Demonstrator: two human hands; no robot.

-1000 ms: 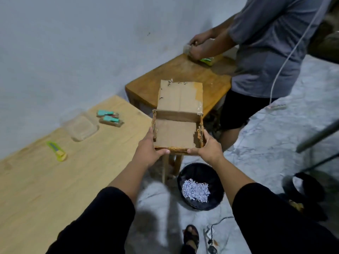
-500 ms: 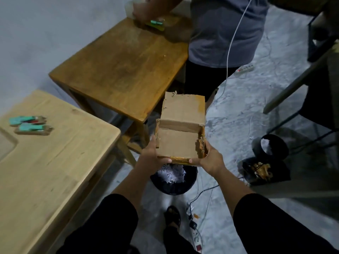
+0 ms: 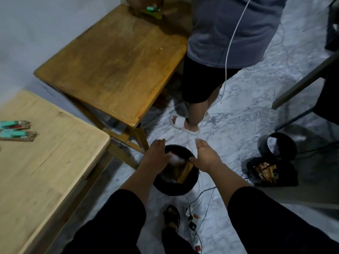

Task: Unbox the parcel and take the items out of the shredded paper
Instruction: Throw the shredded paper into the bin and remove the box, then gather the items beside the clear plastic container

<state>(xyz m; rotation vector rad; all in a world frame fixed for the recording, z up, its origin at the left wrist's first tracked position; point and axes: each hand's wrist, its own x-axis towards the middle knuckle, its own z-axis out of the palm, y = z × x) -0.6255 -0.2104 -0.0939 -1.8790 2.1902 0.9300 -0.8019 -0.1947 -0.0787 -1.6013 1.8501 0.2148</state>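
Floor bin [image 3: 176, 187] under empty hands [image 3: 156, 154]

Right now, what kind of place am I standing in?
Probably a makeshift indoor packing or work room: plain wooden tables against a bare wall, a marble-patterned floor strewn with cables, and black waste bins.

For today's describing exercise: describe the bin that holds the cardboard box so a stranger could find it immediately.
Start at the darker wooden table; below its near corner, on the marble floor, stands a round black bin under both hands. Unlike the black containers to the right, it holds a tilted cardboard box.
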